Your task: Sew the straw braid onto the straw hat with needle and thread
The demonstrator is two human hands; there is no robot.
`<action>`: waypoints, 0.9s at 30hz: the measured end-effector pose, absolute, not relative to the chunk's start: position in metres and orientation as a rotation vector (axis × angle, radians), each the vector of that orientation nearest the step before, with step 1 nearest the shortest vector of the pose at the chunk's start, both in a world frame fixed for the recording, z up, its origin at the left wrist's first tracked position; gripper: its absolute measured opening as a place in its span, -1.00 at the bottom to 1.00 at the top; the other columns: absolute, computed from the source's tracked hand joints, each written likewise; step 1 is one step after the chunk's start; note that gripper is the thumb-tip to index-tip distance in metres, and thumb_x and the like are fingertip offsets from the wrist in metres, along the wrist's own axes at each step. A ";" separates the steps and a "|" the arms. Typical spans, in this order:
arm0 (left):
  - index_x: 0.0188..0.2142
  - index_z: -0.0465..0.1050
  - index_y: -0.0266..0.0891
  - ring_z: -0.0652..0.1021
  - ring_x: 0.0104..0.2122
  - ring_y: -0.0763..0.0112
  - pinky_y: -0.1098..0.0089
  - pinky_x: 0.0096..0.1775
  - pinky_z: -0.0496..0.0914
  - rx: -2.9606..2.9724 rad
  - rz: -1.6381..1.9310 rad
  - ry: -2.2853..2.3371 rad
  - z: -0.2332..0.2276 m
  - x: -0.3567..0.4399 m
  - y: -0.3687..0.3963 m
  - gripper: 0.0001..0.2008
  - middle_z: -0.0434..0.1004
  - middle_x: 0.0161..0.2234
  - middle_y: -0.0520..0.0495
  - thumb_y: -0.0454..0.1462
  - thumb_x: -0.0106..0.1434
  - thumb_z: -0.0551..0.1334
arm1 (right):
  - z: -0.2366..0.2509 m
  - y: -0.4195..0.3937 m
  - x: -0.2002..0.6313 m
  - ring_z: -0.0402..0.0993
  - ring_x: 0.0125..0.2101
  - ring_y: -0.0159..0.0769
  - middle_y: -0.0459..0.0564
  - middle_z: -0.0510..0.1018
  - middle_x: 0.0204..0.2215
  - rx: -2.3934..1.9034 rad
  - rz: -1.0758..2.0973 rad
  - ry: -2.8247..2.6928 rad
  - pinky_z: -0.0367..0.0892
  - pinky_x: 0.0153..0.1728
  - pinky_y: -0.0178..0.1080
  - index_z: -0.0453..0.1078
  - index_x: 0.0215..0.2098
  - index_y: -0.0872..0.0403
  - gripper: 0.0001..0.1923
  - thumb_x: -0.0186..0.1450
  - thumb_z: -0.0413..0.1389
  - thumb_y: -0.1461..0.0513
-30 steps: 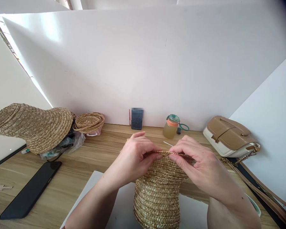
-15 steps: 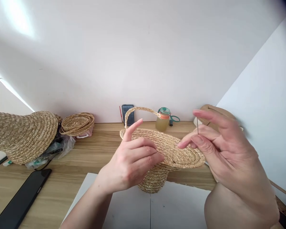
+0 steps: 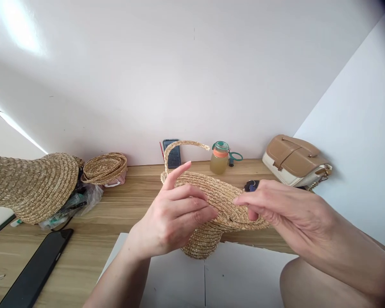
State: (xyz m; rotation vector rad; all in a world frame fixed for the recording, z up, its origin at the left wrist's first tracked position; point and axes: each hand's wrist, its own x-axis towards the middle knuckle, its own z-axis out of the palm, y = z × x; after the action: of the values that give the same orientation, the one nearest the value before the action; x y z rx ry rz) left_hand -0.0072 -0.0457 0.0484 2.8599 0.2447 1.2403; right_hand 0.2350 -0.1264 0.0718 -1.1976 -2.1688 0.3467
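Note:
A straw hat [image 3: 208, 190], built of coiled braid, is held at the middle of the view, its narrower crown [image 3: 203, 244] pointing down. A loose end of straw braid [image 3: 186, 143] arches up from its far left side. My left hand [image 3: 175, 218] grips the near edge of the brim, index finger raised. At the right part of the brim, my right hand [image 3: 285, 209] is closed in a pinch, fingertips at the straw. The needle seen earlier in this hand is now hidden behind the fingers.
White board [image 3: 179, 282] lies under the hat. Left are a larger straw piece [image 3: 48, 179], a black phone [image 3: 35, 269] and coiled braid [image 3: 104, 167]. Along the wall stand another phone [image 3: 172, 154], a jar [image 3: 220, 158] and a brown-white bag [image 3: 295, 158].
My right hand has turned over and come down to the brim; the needle it showed upright is out of sight. The brown-white bag is uncovered. My left hand keeps its grip.

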 end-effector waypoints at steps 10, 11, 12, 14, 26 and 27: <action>-0.17 0.47 -0.21 0.54 -0.25 0.45 -0.10 0.27 0.04 2.860 1.225 0.224 0.050 -0.007 -0.046 -0.78 0.59 -0.38 0.07 -0.46 0.24 0.17 | 0.075 -0.120 0.227 0.17 -0.43 -0.34 -0.09 0.30 -0.53 -1.037 0.273 -2.412 0.08 -0.44 -0.29 0.39 -0.15 0.04 -0.63 0.33 -0.16 0.47; -0.17 0.47 -0.20 0.53 -0.25 0.45 -0.10 0.27 0.04 2.862 1.221 0.229 0.050 -0.007 -0.046 -0.78 0.59 -0.38 0.08 -0.45 0.25 0.16 | 0.076 -0.120 0.227 0.17 -0.43 -0.34 -0.09 0.29 -0.53 -1.037 0.279 -2.413 0.07 -0.44 -0.29 0.39 -0.15 0.04 -0.63 0.33 -0.16 0.47; -0.17 0.47 -0.20 0.53 -0.25 0.46 -0.10 0.27 0.03 2.865 1.217 0.234 0.050 -0.007 -0.046 -0.79 0.59 -0.38 0.07 -0.44 0.25 0.16 | 0.076 -0.120 0.227 0.17 -0.43 -0.33 -0.09 0.29 -0.52 -1.035 0.284 -2.414 0.07 -0.43 -0.29 0.39 -0.14 0.04 -0.63 0.33 -0.17 0.47; -0.17 0.47 -0.20 0.54 -0.24 0.45 -0.10 0.27 0.03 2.868 1.212 0.239 0.050 -0.007 -0.046 -0.79 0.58 -0.37 0.07 -0.44 0.25 0.16 | 0.077 -0.120 0.226 0.17 -0.43 -0.33 -0.09 0.29 -0.52 -1.035 0.290 -2.410 0.08 -0.43 -0.29 0.38 -0.11 0.03 -0.62 0.34 -0.17 0.47; -0.18 0.48 -0.18 0.54 -0.24 0.46 -0.08 0.28 0.00 2.858 1.222 0.265 0.050 -0.006 -0.047 -0.80 0.58 -0.40 0.09 -0.43 0.25 0.16 | 0.074 -0.118 0.225 0.17 -0.44 -0.37 -0.09 0.30 -0.53 -1.039 0.223 -2.442 0.08 -0.45 -0.32 0.38 -0.10 0.10 -0.63 0.31 -0.14 0.49; -0.19 0.48 -0.18 0.54 -0.24 0.46 -0.08 0.29 0.00 2.857 1.224 0.269 0.050 -0.006 -0.047 -0.80 0.58 -0.40 0.09 -0.43 0.25 0.16 | 0.074 -0.118 0.225 0.17 -0.44 -0.37 -0.09 0.30 -0.53 -1.039 0.221 -2.444 0.08 -0.46 -0.33 0.39 -0.11 0.10 -0.63 0.31 -0.14 0.50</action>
State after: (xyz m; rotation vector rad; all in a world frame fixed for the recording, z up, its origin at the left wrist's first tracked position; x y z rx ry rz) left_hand -0.0056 -0.0472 0.0500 2.8572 0.2690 1.2238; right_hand 0.2247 -0.1175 0.0736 -1.0390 -2.4436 0.2210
